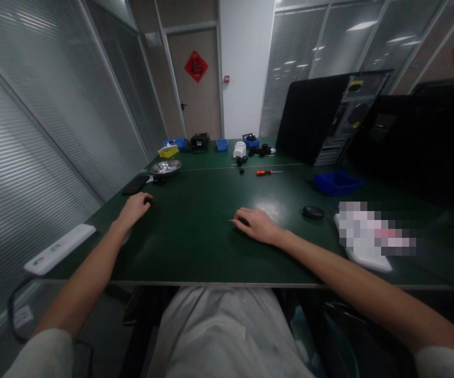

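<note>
My left hand point(135, 208) rests at the left of the green table point(187, 231), its fingers curled, just in front of a dark flat device point(135, 185) and a small black item point(158, 179). What its fingers hold, if anything, is hidden. Right of the middle, my right hand point(256, 224) lies on the tabletop with thumb and fingers pinched. A thin pale tip sticks out to the left from them; the object is too small to name. A black mouse point(312, 212) lies to the right of this hand.
Near the left edge lies a white power strip point(60, 249). A metal bowl point(166, 168), an orange screwdriver point(265, 172) and a blue tray point(337, 183) stand further back. A black computer case point(313, 115) rises at the back right.
</note>
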The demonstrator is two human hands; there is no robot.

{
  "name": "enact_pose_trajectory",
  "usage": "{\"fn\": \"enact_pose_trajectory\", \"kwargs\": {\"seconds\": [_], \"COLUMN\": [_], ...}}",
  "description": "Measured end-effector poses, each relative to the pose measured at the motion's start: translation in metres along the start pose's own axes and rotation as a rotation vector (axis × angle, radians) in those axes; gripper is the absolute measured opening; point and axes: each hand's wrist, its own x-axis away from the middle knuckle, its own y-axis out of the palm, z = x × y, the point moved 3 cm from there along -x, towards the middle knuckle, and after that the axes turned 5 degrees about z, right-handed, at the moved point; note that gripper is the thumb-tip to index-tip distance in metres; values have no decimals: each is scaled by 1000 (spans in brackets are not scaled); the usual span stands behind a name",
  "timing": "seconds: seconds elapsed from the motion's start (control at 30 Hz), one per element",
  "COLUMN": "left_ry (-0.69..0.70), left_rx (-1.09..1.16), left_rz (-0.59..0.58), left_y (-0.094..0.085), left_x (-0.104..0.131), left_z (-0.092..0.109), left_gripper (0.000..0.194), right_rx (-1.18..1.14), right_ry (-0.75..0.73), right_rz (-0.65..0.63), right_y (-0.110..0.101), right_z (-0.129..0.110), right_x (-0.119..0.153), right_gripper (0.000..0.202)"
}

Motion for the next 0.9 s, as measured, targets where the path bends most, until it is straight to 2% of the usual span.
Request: {"fn": "enact_pose_trajectory", "kwargs": {"seconds": [0.07, 0.1, 0.17, 0.27, 0.4, 0.7, 0.9], "left_ry": [-186, -256, -337, -371, -381, -368, -360], "left_rx": [-68, -80, -79, -73, -61, -69, -74], "left_rz": [-1, -5, -10, 1, 51, 132, 165], "left_y": [-11, -16, -24, -33, -36, -26, -24], "left_x": [0, 2, 8, 13, 16, 17, 18], "left_z": [-43, -57, -73, -77, -77, -94, -94], "left_gripper": [34, 35, 34, 29, 30, 25, 24], "right_rx": [-3, -4, -4, 1, -1, -14, -7], "right_ry": [-4, -5, -10, -14, -18, -9, -21], "right_rz": [1, 2, 5, 14, 9, 3, 4], "right_y": [1, 1, 1, 1, 1, 0, 0], "right_z": [1, 1, 1, 1, 1, 0, 1], "right_x": [0, 0, 1, 1, 1, 0, 0], "right_gripper": [26, 26, 26, 25, 26, 26, 26]}}
